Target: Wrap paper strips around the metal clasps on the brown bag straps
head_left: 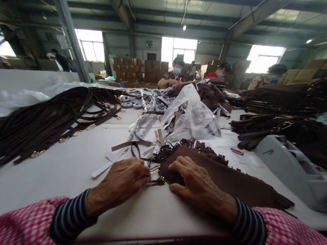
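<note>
A dark brown bag [236, 183] with a fringed edge lies flat in front of me, its near-left corner showing a gold-coloured zipper end. My right hand [199, 183] rests over that corner, fingers bent on the bag and thumb apart at the zipper side. Just left of it, my left hand [124, 179] is closed, fingers pinched round a thin dark brown strap [135, 149] that loops up behind the knuckles. Gold metal hardware [155, 168] shows between the two hands. The left fingertips hide part of what they grip.
Brown straps with gold clips [46, 117] are heaped at left. Clear plastic wrap [192, 113] and paper strips [109, 165] lie behind the bag. A grey tape dispenser [295, 174] stands at right before stacked brown bags [297, 122]. Masked co-workers [177, 73] sit across the table.
</note>
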Demonstrator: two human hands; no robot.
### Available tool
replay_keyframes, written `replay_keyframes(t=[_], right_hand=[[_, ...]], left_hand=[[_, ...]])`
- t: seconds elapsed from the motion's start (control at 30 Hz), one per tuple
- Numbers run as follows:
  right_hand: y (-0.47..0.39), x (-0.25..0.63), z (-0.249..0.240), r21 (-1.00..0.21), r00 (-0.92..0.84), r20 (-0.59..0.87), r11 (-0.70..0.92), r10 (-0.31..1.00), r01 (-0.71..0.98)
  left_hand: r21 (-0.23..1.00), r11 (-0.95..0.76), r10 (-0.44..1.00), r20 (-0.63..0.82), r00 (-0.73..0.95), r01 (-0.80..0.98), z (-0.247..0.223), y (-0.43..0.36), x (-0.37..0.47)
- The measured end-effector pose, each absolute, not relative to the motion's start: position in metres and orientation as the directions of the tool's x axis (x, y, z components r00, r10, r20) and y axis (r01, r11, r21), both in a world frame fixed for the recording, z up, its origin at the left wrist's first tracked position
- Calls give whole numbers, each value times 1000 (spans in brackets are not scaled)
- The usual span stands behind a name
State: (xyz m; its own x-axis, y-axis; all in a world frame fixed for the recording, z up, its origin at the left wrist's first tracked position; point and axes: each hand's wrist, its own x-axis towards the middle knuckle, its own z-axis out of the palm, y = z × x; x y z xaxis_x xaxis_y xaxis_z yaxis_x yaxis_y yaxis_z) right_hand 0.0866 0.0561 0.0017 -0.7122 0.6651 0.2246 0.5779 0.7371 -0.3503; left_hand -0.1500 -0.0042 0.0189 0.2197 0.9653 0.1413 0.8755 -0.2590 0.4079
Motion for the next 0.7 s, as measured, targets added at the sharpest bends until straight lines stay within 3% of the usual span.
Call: replay_keyframes(t=[0.1, 0.2, 0.27, 0.37, 0.5, 0.7], right_hand=[[51, 80, -6, -239, -736, 265, 782, 623, 576], [52, 74, -11, -219, -749, 297, 806, 592, 550], [55, 73, -13, -265, -731, 317, 797, 604, 543], [61, 76, -13, -377, -685, 360, 771, 633, 514], [65, 81, -14, -468, -651, 414, 762, 636, 448], [65, 82, -15, -494, -629, 443, 760, 638, 423]], left_hand=[[418, -202, 977, 146, 154, 886, 15, -4, -137], [491, -130, 990, 111, 85, 861, 14, 0, -129], [641, -73, 997, 33, 68, 764, 14, 3, -127], [855, 154, 978, -202, 45, 495, 13, 9, -126], [862, 363, 920, -392, 10, 353, 13, 14, -121], [896, 347, 933, -359, -10, 278, 12, 15, -112]])
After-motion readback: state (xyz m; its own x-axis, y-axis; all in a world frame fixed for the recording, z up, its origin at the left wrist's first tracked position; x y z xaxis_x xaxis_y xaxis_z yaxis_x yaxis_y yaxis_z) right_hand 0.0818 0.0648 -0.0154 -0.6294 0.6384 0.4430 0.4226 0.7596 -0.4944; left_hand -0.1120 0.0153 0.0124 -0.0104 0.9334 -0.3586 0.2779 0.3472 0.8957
